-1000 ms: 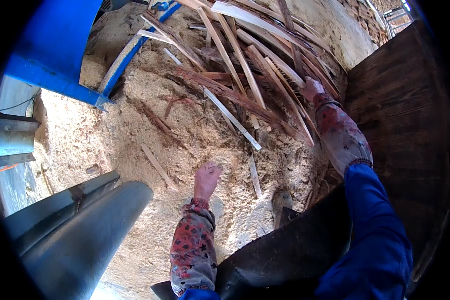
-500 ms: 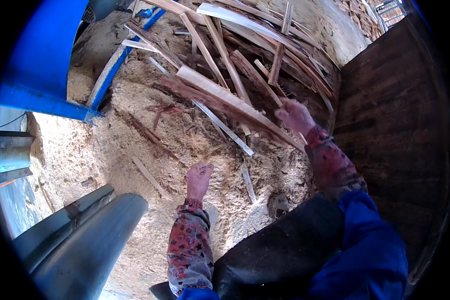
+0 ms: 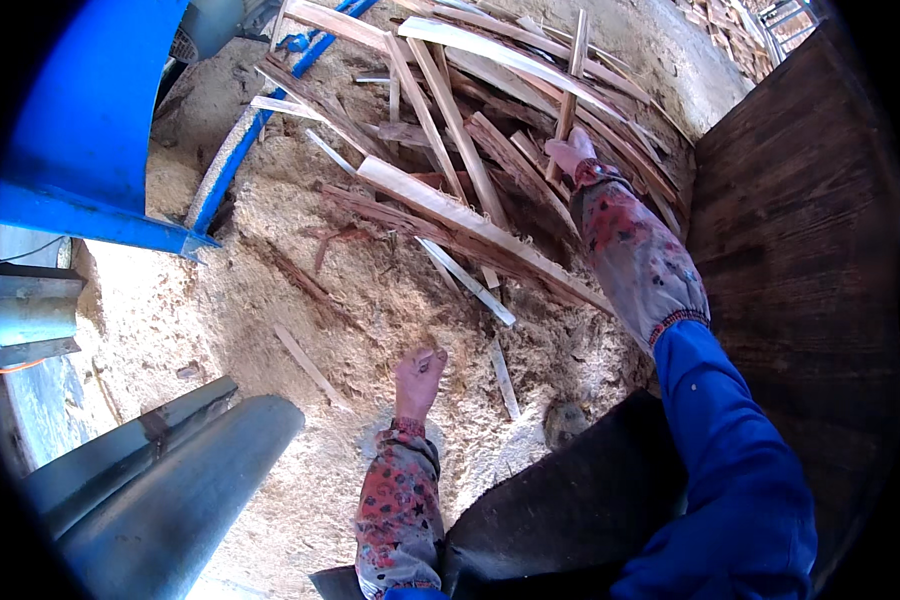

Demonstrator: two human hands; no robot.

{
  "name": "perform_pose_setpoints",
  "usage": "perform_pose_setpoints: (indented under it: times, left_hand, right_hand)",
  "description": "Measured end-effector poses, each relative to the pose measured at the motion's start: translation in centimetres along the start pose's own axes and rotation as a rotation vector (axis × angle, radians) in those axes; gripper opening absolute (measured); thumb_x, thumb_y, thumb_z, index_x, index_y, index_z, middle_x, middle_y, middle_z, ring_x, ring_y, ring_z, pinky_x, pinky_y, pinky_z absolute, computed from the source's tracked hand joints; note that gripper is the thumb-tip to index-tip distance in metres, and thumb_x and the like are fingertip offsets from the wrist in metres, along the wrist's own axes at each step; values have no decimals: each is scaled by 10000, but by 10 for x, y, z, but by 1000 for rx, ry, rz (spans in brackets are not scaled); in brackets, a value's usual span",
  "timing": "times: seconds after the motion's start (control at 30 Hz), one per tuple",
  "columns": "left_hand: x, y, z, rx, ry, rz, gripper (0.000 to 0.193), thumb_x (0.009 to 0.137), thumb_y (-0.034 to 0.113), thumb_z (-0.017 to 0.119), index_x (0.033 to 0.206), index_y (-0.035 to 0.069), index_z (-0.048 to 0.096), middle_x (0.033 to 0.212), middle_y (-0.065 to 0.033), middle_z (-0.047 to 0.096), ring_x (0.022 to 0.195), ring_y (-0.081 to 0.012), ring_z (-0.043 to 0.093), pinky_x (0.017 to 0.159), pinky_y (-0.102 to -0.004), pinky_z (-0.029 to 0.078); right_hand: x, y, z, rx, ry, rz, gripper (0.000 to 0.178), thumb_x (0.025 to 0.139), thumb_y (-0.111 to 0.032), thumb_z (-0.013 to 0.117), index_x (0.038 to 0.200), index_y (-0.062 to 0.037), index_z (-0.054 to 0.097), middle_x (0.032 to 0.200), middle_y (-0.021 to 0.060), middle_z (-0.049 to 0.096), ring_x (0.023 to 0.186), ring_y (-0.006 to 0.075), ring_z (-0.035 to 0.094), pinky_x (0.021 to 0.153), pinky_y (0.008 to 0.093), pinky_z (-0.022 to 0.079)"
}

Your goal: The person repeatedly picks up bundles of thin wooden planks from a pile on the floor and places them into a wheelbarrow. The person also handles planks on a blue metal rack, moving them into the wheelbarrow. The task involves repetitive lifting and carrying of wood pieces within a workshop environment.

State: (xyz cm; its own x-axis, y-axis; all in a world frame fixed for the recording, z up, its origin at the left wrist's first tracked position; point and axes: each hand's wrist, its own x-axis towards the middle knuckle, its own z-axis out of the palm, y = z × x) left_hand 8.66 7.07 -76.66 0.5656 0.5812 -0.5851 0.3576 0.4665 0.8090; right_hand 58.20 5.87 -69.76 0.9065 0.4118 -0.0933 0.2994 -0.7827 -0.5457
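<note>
While the left hand (image 3: 420,382) is balled in a fist above the sawdust (image 3: 255,300), the right hand (image 3: 572,152) keeps its grip around a stick (image 3: 574,75) on the wood pile (image 3: 463,130)

Blue metalwork (image 3: 80,120), dark panel (image 3: 790,270), sawdust (image 3: 210,315) (pale, loose)

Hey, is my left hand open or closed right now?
Closed: your left hand makes a loose fist, its fingers curled in. Whether anything is inside, I can't tell.
</note>
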Motion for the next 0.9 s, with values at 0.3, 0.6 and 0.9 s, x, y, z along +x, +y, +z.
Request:
perform_pose_setpoints:
  times: [0.3, 0.6, 0.9]
  left_hand:
    - [4, -9, -9, -88, -15, -8, 340, 903, 218, 728, 1104, -41, 638, 1027, -101, 699, 927, -140, 639, 817, -277, 517]
    - [11, 10, 1, 2, 25, -40, 489, 910, 281, 726, 1202, -81, 576, 1087, -128, 683, 988, -178, 633, 881, -298, 510]
    - [11, -1, 10, 8, 38, -28, 571, 915, 308, 711, 1278, -91, 525, 1235, -205, 621, 1126, -238, 603, 958, -356, 505]
  right_hand:
    - [-169, 46, -67, -131, 69, -605, 567, 848, -194, 695, 1323, 29, 479, 1157, 260, 576, 1102, 391, 589, 920, 410, 497]
    - [-110, 97, -90, -362, 212, -460, 587, 855, -323, 730, 1286, 28, 543, 1257, 229, 539, 1172, 388, 537, 998, 420, 460]
    - [7, 69, -76, -584, -152, -135, 951, 790, -656, 661, 1467, -40, 403, 1451, 212, 462, 1359, 352, 436, 1124, 412, 358]
